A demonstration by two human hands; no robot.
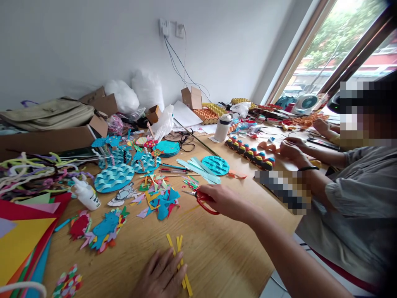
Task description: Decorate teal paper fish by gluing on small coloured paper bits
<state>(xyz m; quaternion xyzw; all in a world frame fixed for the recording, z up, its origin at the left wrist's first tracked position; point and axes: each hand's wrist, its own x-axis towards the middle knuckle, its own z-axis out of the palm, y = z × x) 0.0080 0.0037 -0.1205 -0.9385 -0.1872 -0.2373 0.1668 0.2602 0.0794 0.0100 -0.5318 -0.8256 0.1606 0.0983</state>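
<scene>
My right hand (229, 203) is closed on a pair of scissors with red handles (207, 205), held just over the table with the tips pointing left. A thin yellow strip lies under them. Lower down, my left hand (163, 273) lies flat, its fingers extended beside and partly over several narrow yellow paper strips (180, 248). Left of the scissors is a pile of coloured paper scraps (163, 203). Beyond them are pale blue paper strips (198, 169) and a turquoise round woven paper piece (215, 165).
A white glue bottle (88, 194), cut-out paper fish (107, 227) and coloured sheets (25, 244) are on the left. Pipe cleaners (40, 174) and a cardboard box (52, 140) stand behind. On the right, a person in grey (356, 178) sits near a row of painted egg-carton cups (249, 153).
</scene>
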